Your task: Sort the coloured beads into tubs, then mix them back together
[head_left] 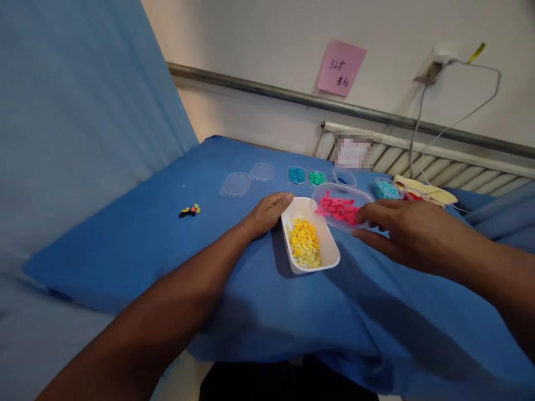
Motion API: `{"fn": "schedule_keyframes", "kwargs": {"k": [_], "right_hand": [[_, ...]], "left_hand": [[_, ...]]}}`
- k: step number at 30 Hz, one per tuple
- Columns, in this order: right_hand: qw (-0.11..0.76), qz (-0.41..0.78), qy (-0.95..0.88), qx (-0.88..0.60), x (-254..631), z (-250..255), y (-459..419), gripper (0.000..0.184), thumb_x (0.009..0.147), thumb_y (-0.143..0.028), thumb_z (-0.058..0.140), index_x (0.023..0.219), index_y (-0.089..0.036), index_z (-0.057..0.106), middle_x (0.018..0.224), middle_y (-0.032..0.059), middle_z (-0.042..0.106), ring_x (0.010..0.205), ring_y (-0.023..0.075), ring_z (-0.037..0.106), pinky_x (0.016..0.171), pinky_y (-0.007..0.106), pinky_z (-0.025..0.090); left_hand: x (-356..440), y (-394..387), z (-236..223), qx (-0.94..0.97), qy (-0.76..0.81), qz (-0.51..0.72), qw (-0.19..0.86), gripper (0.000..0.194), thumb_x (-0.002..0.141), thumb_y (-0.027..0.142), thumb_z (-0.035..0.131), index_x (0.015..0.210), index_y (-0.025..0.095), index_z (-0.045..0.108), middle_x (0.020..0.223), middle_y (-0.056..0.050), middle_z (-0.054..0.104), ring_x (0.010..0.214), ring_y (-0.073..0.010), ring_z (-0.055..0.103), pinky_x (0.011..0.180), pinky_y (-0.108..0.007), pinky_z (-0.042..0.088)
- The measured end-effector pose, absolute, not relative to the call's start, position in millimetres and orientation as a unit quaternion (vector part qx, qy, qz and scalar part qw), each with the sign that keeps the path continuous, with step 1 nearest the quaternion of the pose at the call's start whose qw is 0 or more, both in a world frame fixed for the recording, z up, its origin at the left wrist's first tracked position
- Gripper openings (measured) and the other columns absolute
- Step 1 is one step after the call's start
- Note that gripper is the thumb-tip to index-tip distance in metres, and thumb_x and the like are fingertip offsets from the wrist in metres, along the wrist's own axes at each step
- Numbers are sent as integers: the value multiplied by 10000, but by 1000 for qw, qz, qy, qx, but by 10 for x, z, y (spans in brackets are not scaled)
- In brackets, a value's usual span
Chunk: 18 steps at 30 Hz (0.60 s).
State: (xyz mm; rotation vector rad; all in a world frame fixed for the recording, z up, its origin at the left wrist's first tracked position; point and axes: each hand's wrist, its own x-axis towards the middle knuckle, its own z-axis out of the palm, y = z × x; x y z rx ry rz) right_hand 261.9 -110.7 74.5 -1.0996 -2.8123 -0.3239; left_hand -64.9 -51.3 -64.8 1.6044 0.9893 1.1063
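My left hand [271, 213] grips the far left rim of a white rectangular tub [330, 259]. Small yellow and orange pieces [304, 240] cover part of its bottom. With my right hand [388, 223] I hold a clear plastic container [363, 196] by its right end, fingers closed on it. Bright pink pieces [336, 207] lie inside that container. It is tilted, and its left end overlaps the tub's right rim. Whether the two touch I cannot tell.
Clear lids [237, 184] lie at the back of the blue-covered surface [137, 223]. Behind the tub stand small boxes of blue pieces [296, 175] and green pieces [317, 178]. Light-blue pieces [387, 189] and a yellow cloth [430, 190] are right. Loose black and yellow pieces [190, 211] lie left.
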Motion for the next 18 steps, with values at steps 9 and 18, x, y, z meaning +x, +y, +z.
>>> {"fn": "schedule_keyframes", "kwargs": {"k": [9,18], "right_hand": [[-21,-243,-927,-287,2373,686,-1140,227,1122,-361,588,999,-199,688,851,70,708,680,211,631,616,363,236],[-47,-308,-920,-238,2323,678,-1253,184,941,-38,632,918,-220,619,791,57,643,664,224,559,654,385,229]], "left_hand": [[-645,-506,-650,659,398,452,450,684,1032,810,549,1077,160,759,1022,-69,758,958,-246,677,865,-354,529],[-642,-518,-637,655,406,454,448,684,1037,802,536,1072,158,760,997,-70,757,927,-240,669,838,-349,523]]}}
